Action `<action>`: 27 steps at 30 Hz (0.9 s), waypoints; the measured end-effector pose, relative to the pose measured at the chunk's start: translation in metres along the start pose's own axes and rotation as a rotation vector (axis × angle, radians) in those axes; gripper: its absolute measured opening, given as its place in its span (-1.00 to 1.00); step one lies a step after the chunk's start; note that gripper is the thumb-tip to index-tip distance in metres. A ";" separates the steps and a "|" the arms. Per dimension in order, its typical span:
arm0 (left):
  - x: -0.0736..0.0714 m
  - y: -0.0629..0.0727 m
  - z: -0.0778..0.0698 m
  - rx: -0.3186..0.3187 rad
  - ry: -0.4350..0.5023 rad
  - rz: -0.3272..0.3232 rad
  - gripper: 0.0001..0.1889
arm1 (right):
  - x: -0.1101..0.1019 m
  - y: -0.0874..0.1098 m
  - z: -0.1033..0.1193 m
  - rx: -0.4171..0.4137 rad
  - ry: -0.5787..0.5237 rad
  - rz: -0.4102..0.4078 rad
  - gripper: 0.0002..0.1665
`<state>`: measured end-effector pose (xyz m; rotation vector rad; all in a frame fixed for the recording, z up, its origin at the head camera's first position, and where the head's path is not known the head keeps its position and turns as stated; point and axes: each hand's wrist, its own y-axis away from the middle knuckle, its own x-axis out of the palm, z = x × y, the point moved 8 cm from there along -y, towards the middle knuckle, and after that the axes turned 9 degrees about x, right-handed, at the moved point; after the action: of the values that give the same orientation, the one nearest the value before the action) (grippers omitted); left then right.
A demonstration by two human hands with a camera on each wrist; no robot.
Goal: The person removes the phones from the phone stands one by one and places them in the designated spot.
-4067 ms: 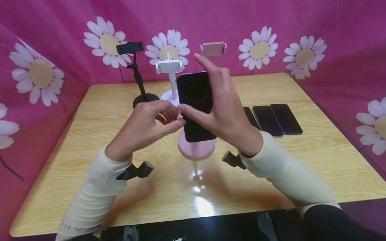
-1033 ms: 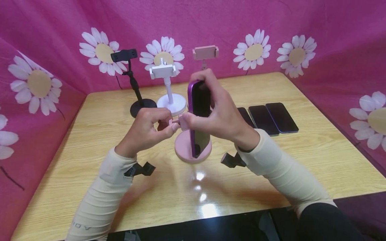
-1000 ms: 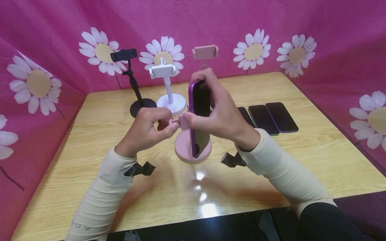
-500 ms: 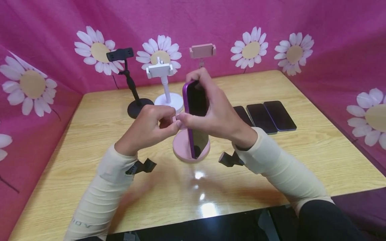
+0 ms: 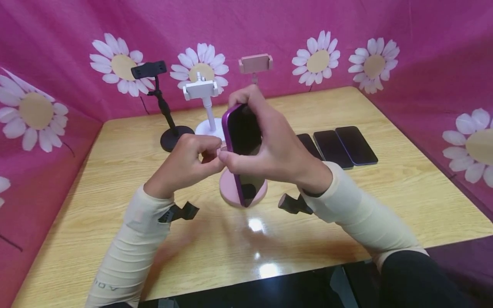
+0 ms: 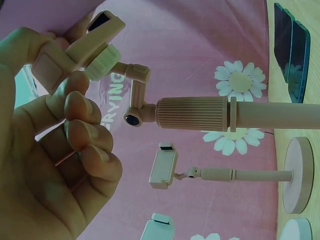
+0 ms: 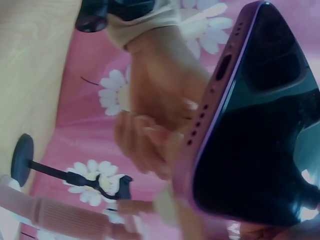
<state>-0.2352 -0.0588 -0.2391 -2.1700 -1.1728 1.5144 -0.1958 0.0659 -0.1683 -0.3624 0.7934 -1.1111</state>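
Observation:
My right hand (image 5: 275, 145) holds a purple-edged phone (image 5: 242, 132) upright and tilted, thumb along its left edge and fingers at its top. In the right wrist view, the phone's dark screen (image 7: 250, 135) and port edge stand close to the camera. With thumb and forefinger, my left hand (image 5: 188, 160) pinches the clamp (image 6: 92, 45) of a pink phone stand, right at the phone's left edge. The stand's jointed neck and ribbed collar (image 6: 192, 114) show in the left wrist view. Its round base (image 5: 227, 190) sits behind the phone, which hides most of the pole in the head view.
A black phone stand (image 5: 163, 107), a white one (image 5: 202, 90) and another pink one (image 5: 255, 64) stand along the back of the wooden table (image 5: 135, 171). Three dark phones lie side by side at the right, including the rightmost phone (image 5: 356, 145). A flowered pink cloth (image 5: 269, 25) encloses the table.
The phone faced the head camera at first, then turned nearly edge-on. Since then it has shifted left and tilted, bringing my right thumb against my left fingers and covering the clamp pad.

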 end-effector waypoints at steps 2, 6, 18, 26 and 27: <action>-0.001 -0.001 0.000 0.000 0.001 -0.002 -0.73 | -0.011 0.000 0.004 0.007 -0.012 -0.024 -0.36; -0.003 -0.002 0.000 -0.003 0.006 -0.002 -0.73 | -0.044 0.000 0.002 0.090 0.024 -0.133 -0.35; 0.000 0.002 0.005 -0.059 0.032 0.036 -0.75 | -0.122 -0.002 -0.095 0.546 0.456 -0.197 -0.24; 0.003 0.002 0.005 -0.076 0.059 0.063 -0.81 | -0.148 -0.010 -0.199 0.833 0.550 -0.095 -0.13; 0.004 0.002 0.004 -0.072 0.061 0.064 -0.80 | -0.151 -0.011 -0.213 0.853 0.560 -0.085 -0.12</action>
<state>-0.2378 -0.0582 -0.2444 -2.3047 -1.1656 1.4407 -0.3896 0.2218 -0.2476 0.6625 0.7064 -1.5441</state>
